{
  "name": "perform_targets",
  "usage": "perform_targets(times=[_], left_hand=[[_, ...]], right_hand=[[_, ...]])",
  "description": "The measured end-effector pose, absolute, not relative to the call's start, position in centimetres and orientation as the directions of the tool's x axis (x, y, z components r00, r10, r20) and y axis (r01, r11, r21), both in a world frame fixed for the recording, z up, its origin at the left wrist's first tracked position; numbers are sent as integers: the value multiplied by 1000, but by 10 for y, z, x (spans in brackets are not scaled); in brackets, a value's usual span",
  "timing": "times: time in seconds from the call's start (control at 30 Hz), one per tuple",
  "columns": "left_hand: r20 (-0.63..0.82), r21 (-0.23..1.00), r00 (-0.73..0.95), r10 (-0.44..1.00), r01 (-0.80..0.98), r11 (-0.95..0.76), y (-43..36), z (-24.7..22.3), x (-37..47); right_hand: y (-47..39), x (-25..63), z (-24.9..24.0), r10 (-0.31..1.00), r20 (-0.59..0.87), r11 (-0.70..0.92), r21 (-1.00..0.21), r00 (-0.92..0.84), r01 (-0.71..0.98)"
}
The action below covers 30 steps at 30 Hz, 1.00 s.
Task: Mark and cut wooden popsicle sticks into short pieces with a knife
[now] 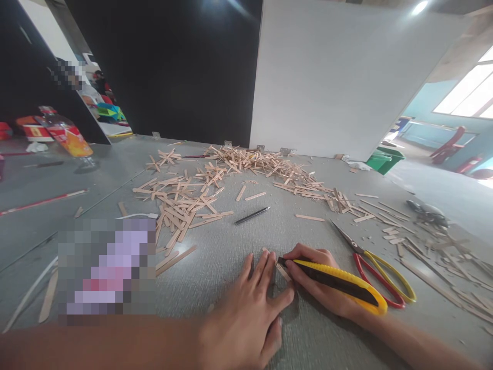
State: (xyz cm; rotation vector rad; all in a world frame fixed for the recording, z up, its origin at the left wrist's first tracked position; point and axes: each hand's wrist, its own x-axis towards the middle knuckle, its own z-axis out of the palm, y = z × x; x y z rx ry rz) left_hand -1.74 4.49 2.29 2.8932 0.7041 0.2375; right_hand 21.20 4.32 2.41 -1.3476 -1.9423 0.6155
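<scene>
My right hand point(319, 275) is closed round a yellow and black utility knife point(346, 285), its tip end against a small wooden craft stick point(284, 271) on the grey table. My left hand point(256, 303) bears down beside it, fingers stretched forward, with the thumb and index finger at the stick's sides. Fingers and knife partly hide the stick. To the right of my right hand lie scissors point(360, 249) with one red and one yellow handle, blades pointing away. A dark pen point(252, 215) rests beyond both hands.
Loose craft sticks point(262, 164) are heaped at the back, with more sticks point(435, 257) scattered right. A black panel point(185, 72) and a white panel point(339, 77) rise behind the table. A drink bottle point(69, 136) stands far left. A blurred-out purple item point(111, 272) lies at left.
</scene>
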Motion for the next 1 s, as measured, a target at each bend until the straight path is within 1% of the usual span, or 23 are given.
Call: perform_targets(times=[0.43,0.57,0.83,1.0], left_hand=[[107,189,880,463,440,-878,46,22,-16],[113,167,885,452,431,-887,47,21,-16],[95,184,886,453,432,-883,48,24,-15],[71,180,893,445,427,-886,49,27,-15]], right_hand=[[44,210,22,938,246,344,-735,-243,585],[44,210,21,925,266,378,-715,-270,589],[42,210,22,905,307,424,-707,-295,565],[42,208,22,904,316,427,-707,-289,564]])
